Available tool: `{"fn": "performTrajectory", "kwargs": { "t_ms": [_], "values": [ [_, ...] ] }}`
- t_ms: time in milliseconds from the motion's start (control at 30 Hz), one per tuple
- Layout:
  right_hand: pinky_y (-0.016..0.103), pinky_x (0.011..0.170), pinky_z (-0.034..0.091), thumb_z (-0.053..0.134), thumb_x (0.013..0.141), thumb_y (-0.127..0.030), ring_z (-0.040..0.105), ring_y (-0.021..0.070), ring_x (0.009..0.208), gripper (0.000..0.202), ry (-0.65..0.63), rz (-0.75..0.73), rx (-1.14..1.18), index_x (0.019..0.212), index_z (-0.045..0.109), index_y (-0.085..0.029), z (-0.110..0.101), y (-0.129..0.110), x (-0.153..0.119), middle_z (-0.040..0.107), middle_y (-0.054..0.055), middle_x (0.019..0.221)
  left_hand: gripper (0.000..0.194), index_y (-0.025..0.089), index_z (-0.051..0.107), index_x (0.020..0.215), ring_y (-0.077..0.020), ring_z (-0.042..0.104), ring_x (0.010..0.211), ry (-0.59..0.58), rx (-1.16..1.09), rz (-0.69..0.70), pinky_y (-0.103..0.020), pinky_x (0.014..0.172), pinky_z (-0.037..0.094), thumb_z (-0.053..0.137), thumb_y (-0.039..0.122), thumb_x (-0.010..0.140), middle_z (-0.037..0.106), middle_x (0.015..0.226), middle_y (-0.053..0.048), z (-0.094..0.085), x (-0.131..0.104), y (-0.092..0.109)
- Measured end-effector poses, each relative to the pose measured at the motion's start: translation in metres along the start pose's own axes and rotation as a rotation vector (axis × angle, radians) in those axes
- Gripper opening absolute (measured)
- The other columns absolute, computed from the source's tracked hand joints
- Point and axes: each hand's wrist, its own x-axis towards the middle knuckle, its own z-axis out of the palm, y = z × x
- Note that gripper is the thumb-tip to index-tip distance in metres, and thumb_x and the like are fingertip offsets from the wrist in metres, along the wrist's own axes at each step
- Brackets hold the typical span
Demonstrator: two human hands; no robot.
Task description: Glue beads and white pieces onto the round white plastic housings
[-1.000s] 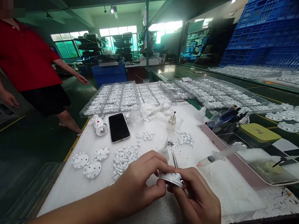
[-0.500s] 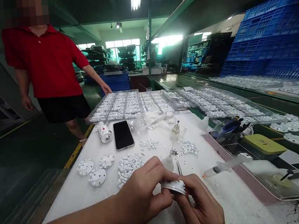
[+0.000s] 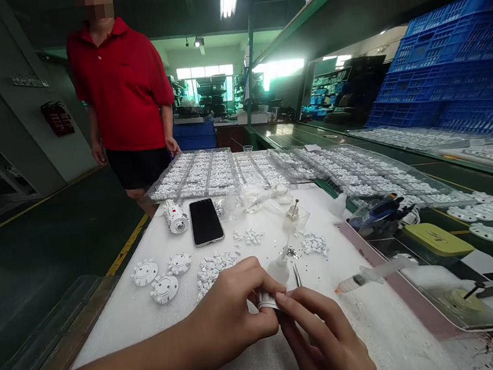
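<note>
My left hand (image 3: pixel 240 305) pinches a small round white part (image 3: pixel 267 300) by its edge. My right hand (image 3: pixel 325 328) touches the part's other side with its fingertips, and tweezers (image 3: pixel 297 275) stick out from behind that hand. Fingers cover much of the part. A white squeeze bottle (image 3: pixel 279 268) stands just beyond. To the left lie three round white discs, one of them a disc with two dark dots (image 3: pixel 164 289), and a pile of small white pieces (image 3: pixel 213 267). Tiny dark bits (image 3: pixel 292 253) lie beside more white pieces (image 3: pixel 314 243).
A phone (image 3: pixel 207 222) and a white cylindrical model (image 3: pixel 175 217) lie farther back. Trays of white parts (image 3: pixel 210 174) line the far edge. A syringe (image 3: pixel 360 280) rests against the pink bin (image 3: pixel 395 275) at right. A person in a red shirt (image 3: pixel 121 86) stands beyond.
The person in red has shifted right and stands nearer the trays, arm lowered. The white part has turned and moved slightly left, and my right fingers now reach over its side.
</note>
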Motion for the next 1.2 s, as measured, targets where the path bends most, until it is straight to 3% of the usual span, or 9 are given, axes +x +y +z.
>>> {"fn": "performTrajectory", "kwargs": {
  "t_ms": [100, 300, 533, 733, 900, 1000, 1067, 1133, 1200],
  "values": [
    [0.022, 0.092, 0.049, 0.055, 0.095, -0.005, 0.065, 0.0126, 0.103, 0.036, -0.032, -0.027, -0.04, 0.127, 0.062, -0.019, -0.001, -0.002, -0.005, 0.063, 0.007, 0.116, 0.028, 0.015, 0.071, 0.093, -0.0106, 0.057, 0.077, 0.006, -0.025, -0.03, -0.021, 0.07, 0.046, 0.062, 0.0, 0.071, 0.058, 0.083, 0.001, 0.001, -0.001, 0.0],
    [0.026, 0.092, 0.051, 0.062, 0.092, -0.005, 0.066, 0.0152, 0.105, 0.045, 0.068, -0.029, -0.048, 0.134, 0.061, -0.02, -0.004, -0.008, -0.008, 0.068, 0.005, 0.117, 0.031, 0.015, 0.068, 0.097, -0.0112, 0.058, 0.078, 0.03, -0.017, 0.056, -0.022, 0.073, 0.047, 0.061, -0.001, 0.072, 0.061, 0.085, 0.0, 0.0, 0.0, 0.007],
    [0.024, 0.091, 0.053, 0.065, 0.088, 0.001, 0.066, 0.0136, 0.1, 0.054, 0.153, -0.034, 0.011, 0.137, 0.059, -0.021, -0.006, -0.012, -0.003, 0.067, 0.005, 0.114, 0.031, 0.013, 0.063, 0.1, -0.0137, 0.061, 0.09, -0.074, -0.042, 0.192, -0.023, 0.082, 0.049, 0.057, -0.004, 0.075, 0.064, 0.095, -0.004, -0.001, 0.0, 0.006],
    [0.021, 0.085, 0.057, 0.063, 0.085, 0.004, 0.067, 0.013, 0.1, 0.054, 0.081, -0.054, 0.098, 0.134, 0.06, -0.018, -0.009, -0.004, 0.001, 0.066, 0.006, 0.116, 0.033, 0.015, 0.063, 0.099, -0.0082, 0.053, 0.075, -0.02, 0.035, 0.247, -0.017, 0.069, 0.044, 0.062, -0.003, 0.072, 0.055, 0.082, 0.003, -0.001, -0.004, 0.002],
    [0.029, 0.078, 0.061, 0.064, 0.08, 0.006, 0.068, 0.0181, 0.101, 0.058, 0.15, 0.049, 0.295, 0.133, 0.056, -0.017, -0.004, -0.006, 0.0, 0.068, 0.008, 0.111, 0.033, 0.015, 0.061, 0.103, -0.008, 0.05, 0.07, -0.008, 0.088, 0.315, -0.018, 0.064, 0.041, 0.061, -0.003, 0.075, 0.05, 0.079, 0.003, -0.003, -0.007, 0.001],
    [0.032, 0.08, 0.06, 0.063, 0.085, -0.002, 0.067, 0.0192, 0.101, 0.047, 0.191, 0.078, 0.33, 0.129, 0.057, -0.017, -0.003, -0.012, -0.001, 0.066, 0.009, 0.111, 0.033, 0.015, 0.061, 0.103, -0.0085, 0.05, 0.07, -0.022, 0.099, 0.355, -0.018, 0.063, 0.041, 0.06, -0.003, 0.076, 0.051, 0.078, 0.003, -0.006, -0.008, 0.004],
    [0.031, 0.076, 0.058, 0.057, 0.09, -0.006, 0.067, 0.0167, 0.092, 0.035, 0.289, 0.153, 0.356, 0.124, 0.06, -0.018, -0.004, -0.013, 0.001, 0.064, 0.007, 0.106, 0.028, 0.017, 0.063, 0.097, -0.0088, 0.05, 0.069, -0.026, 0.061, 0.208, -0.019, 0.061, 0.041, 0.062, 0.0, 0.074, 0.054, 0.078, 0.003, -0.009, -0.006, 0.006],
    [0.028, 0.073, 0.056, 0.055, 0.092, -0.008, 0.065, 0.0141, 0.085, 0.029, 0.356, 0.281, 0.335, 0.118, 0.061, -0.02, -0.007, -0.01, 0.005, 0.063, 0.005, 0.102, 0.021, 0.018, 0.064, 0.089, -0.0085, 0.05, 0.065, -0.033, -0.032, -0.104, -0.019, 0.057, 0.039, 0.066, 0.006, 0.072, 0.057, 0.079, 0.003, -0.012, -0.001, 0.007],
    [0.028, 0.074, 0.055, 0.06, 0.092, -0.013, 0.063, 0.0134, 0.082, 0.024, 0.298, 0.414, 0.228, 0.114, 0.061, -0.022, -0.009, -0.002, 0.011, 0.061, 0.005, 0.103, 0.015, 0.017, 0.065, 0.086, -0.009, 0.051, 0.063, -0.065, -0.165, -0.422, -0.02, 0.055, 0.039, 0.068, 0.012, 0.071, 0.06, 0.077, 0.003, -0.014, 0.004, 0.005]
  ]
}}
